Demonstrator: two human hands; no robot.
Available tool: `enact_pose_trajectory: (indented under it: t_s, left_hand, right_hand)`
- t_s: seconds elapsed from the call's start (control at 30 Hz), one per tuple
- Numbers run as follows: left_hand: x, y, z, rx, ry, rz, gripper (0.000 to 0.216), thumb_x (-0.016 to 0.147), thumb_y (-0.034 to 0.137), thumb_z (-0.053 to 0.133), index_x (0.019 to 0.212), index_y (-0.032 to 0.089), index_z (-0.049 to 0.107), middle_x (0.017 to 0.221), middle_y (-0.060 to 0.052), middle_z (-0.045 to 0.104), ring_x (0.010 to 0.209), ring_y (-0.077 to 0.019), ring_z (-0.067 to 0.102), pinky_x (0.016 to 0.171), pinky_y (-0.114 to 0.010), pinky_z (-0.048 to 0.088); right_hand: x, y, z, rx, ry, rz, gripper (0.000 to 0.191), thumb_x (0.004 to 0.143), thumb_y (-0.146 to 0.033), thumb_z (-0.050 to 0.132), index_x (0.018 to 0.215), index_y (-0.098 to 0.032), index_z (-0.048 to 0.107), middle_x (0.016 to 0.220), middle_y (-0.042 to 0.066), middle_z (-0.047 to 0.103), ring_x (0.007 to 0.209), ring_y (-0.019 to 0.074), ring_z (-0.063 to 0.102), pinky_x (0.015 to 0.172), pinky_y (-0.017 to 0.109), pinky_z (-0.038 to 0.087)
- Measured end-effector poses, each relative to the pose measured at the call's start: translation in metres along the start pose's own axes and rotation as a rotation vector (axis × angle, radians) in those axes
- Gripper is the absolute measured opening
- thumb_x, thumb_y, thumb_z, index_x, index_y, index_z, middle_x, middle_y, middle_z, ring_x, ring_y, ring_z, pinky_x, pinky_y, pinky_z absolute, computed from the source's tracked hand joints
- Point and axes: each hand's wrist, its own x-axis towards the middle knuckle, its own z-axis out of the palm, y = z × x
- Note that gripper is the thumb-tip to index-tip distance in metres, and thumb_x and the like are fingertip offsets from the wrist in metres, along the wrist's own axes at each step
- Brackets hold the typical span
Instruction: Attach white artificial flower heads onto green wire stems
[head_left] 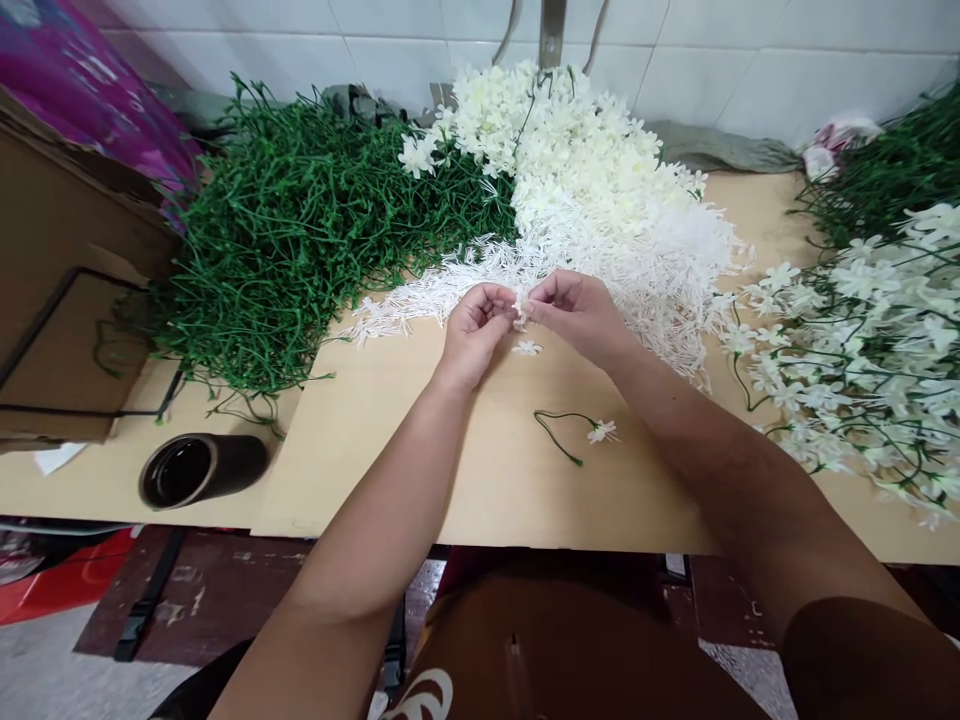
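Observation:
My left hand and my right hand meet above the middle of the wooden table. Both pinch a small white flower part between their fingertips. Just below them a loose white blossom lies on the table. Nearer to me lies a green stem with one white flower on its end. Behind my hands spreads a heap of thin white plastic stamens, and behind that a pile of white petals.
A big tangle of green stems fills the back left. Finished flower sprigs lie at the right. A dark cup lies on its side near the front left edge, beside a cardboard box. A white tiled wall stands behind.

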Motion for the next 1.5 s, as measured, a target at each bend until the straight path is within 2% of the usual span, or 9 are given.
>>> enact_pose_trajectory:
  t_s: [0.13, 0.3, 0.67, 0.83, 1.07, 1.17, 1.3, 1.37, 1.5]
  left_hand:
    - [0.000, -0.001, -0.002, -0.002, -0.050, 0.032, 0.011, 0.067, 0.015, 0.077, 0.070, 0.018, 0.067, 0.059, 0.004, 0.059, 0.057, -0.0072, 0.052, 0.060, -0.020, 0.045]
    - [-0.002, -0.003, -0.003, -0.020, -0.135, 0.024, 0.017, 0.061, 0.020, 0.083, 0.071, 0.018, 0.070, 0.063, 0.002, 0.065, 0.058, -0.0078, 0.058, 0.060, -0.020, 0.047]
    - [-0.012, 0.001, 0.015, 0.035, -0.156, -0.096, 0.019, 0.061, 0.015, 0.087, 0.064, 0.015, 0.067, 0.056, 0.001, 0.065, 0.054, -0.0096, 0.061, 0.058, -0.022, 0.049]
    - [-0.015, -0.004, 0.016, 0.040, -0.216, -0.075, 0.024, 0.061, 0.027, 0.089, 0.066, 0.016, 0.068, 0.059, 0.001, 0.066, 0.054, -0.0096, 0.059, 0.059, -0.024, 0.050]
    - [-0.029, 0.004, 0.018, 0.261, -0.178, 0.195, 0.028, 0.064, 0.033, 0.088, 0.076, 0.023, 0.065, 0.071, 0.002, 0.064, 0.064, -0.0106, 0.054, 0.064, -0.024, 0.045]
    - [-0.048, 0.021, 0.013, 0.580, -0.460, 0.322, 0.017, 0.072, 0.031, 0.083, 0.073, 0.023, 0.068, 0.074, -0.001, 0.066, 0.073, -0.0146, 0.058, 0.073, -0.028, 0.044]
    - [-0.081, 0.036, 0.008, 0.949, -0.837, 0.376, 0.008, 0.083, 0.033, 0.072, 0.089, 0.028, 0.075, 0.092, -0.004, 0.073, 0.093, -0.0215, 0.064, 0.085, -0.034, 0.042]
    - [-0.094, 0.035, 0.007, 1.141, -0.918, 0.340, 0.010, 0.089, 0.028, 0.065, 0.087, 0.025, 0.074, 0.104, -0.006, 0.072, 0.110, -0.0247, 0.062, 0.088, -0.036, 0.041]
    - [-0.101, 0.025, 0.010, 1.254, -0.960, 0.345, 0.021, 0.095, 0.023, 0.055, 0.080, 0.021, 0.070, 0.097, -0.005, 0.072, 0.104, -0.0232, 0.064, 0.083, -0.035, 0.041]
  right_hand:
    - [-0.008, 0.001, -0.002, 0.217, 0.018, 0.137, 0.047, 0.052, -0.055, 0.089, 0.065, -0.019, 0.062, 0.061, -0.003, 0.062, 0.061, 0.0094, 0.056, 0.062, 0.026, 0.051]
    - [-0.020, 0.000, 0.000, 0.291, 0.074, 0.188, 0.049, 0.043, -0.052, 0.094, 0.063, -0.019, 0.063, 0.061, -0.004, 0.064, 0.059, 0.0085, 0.057, 0.064, 0.026, 0.053]
    - [-0.046, 0.016, -0.001, 0.243, 0.169, 0.100, 0.057, 0.054, -0.060, 0.087, 0.081, -0.022, 0.053, 0.075, -0.003, 0.059, 0.070, 0.0110, 0.060, 0.058, 0.025, 0.055]
    - [-0.057, 0.012, 0.006, 0.235, 0.134, 0.063, 0.055, 0.061, -0.064, 0.081, 0.080, -0.023, 0.050, 0.072, -0.003, 0.056, 0.070, 0.0112, 0.058, 0.055, 0.023, 0.052]
    - [-0.052, 0.006, -0.010, 0.074, 0.204, -0.033, 0.049, 0.072, -0.064, 0.075, 0.075, -0.024, 0.047, 0.069, -0.004, 0.051, 0.063, 0.0097, 0.052, 0.061, 0.026, 0.050]
    - [-0.047, 0.008, -0.023, 0.071, 0.254, -0.025, 0.048, 0.072, -0.061, 0.076, 0.073, -0.023, 0.046, 0.068, -0.005, 0.051, 0.064, 0.0092, 0.051, 0.063, 0.026, 0.052]
    - [-0.043, 0.015, -0.033, 0.095, 0.255, -0.060, 0.045, 0.074, -0.054, 0.078, 0.071, -0.022, 0.047, 0.066, -0.005, 0.049, 0.063, 0.0084, 0.051, 0.065, 0.025, 0.052]
    - [-0.042, 0.018, -0.035, 0.117, 0.226, -0.102, 0.043, 0.075, -0.052, 0.078, 0.072, -0.021, 0.048, 0.067, -0.005, 0.049, 0.064, 0.0082, 0.052, 0.066, 0.025, 0.052]
    - [-0.041, 0.021, -0.035, 0.143, 0.192, -0.146, 0.043, 0.075, -0.051, 0.078, 0.073, -0.020, 0.049, 0.068, -0.004, 0.052, 0.065, 0.0084, 0.053, 0.066, 0.025, 0.051]
